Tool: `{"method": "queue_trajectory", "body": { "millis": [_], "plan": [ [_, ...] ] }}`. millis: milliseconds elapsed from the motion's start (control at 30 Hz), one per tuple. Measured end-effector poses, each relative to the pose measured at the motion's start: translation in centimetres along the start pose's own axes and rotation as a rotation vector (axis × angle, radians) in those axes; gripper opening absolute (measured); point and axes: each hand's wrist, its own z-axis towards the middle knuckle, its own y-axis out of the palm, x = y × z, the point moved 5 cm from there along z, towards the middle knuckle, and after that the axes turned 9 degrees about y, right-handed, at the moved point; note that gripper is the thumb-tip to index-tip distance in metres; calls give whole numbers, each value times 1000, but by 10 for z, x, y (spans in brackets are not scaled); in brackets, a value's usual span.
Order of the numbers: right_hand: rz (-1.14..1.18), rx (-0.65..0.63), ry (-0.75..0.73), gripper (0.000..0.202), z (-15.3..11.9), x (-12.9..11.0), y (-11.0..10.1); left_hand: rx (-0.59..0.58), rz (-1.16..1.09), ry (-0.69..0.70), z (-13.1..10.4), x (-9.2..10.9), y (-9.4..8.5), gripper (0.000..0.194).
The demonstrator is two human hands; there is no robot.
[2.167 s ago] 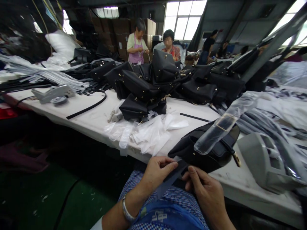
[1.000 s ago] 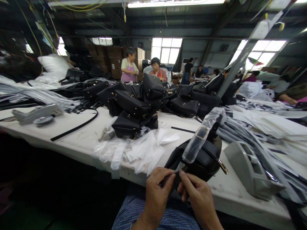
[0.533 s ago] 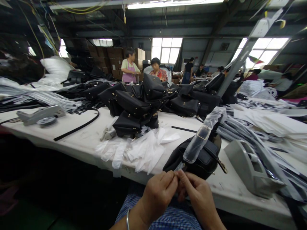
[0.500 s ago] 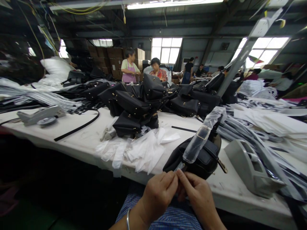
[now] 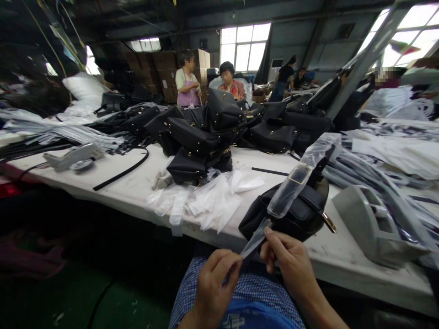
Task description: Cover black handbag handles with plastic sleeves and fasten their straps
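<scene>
A black bag [image 5: 297, 217] with a gold zip pull lies at the table's front edge, and a strap wrapped in clear plastic [image 5: 290, 189] rests over it. Below the strap, a narrow strip of clear film [image 5: 254, 242] stretches from the bag down to my left hand [image 5: 219, 278], which pinches its lower end. My right hand [image 5: 286, 256] is close to the bag's lower side, its thumb and fingertips closed near the strip's upper end; whatever those fingers hold is too small to tell.
Black bags [image 5: 195, 137] are piled mid-table. White film pieces [image 5: 214, 201] lie left of my bag, a grey tape dispenser [image 5: 373, 224] right of it, another dispenser [image 5: 73, 157] far left. Wrapped straps [image 5: 370, 183] cover the right side. People stand and sit behind the pile.
My hands, together before, are now apart, the left lower and further left with the film strip stretched between it and the bag. The camera view has tilted down and shifted left.
</scene>
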Motion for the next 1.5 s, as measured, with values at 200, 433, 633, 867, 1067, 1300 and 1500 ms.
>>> {"method": "queue_trajectory", "body": {
  "millis": [200,433,633,867,1067,1300,1500],
  "plan": [
    [63,-57,10,57,0,-1,3,-187,16,346,-9,20,-13,26],
    [31,-79,-22,57,2,-1,2,-188,-596,-564,46,-6,24,25],
    [-181,-29,-160,56,-9,-10,-24,-186,-815,-871,36,-17,63,44],
    [-488,922,-270,30,-16,-15,-223,-59,-757,-982,16,-35,68,63],
    [-325,925,94,27,22,30,-330,-7,-728,-967,20,-28,70,61],
    [22,730,144,37,28,41,-333,14,-725,-954,19,-27,70,58],
    [247,733,64,26,-5,32,-329,-26,-703,-937,21,-27,68,58]
  ]
}}
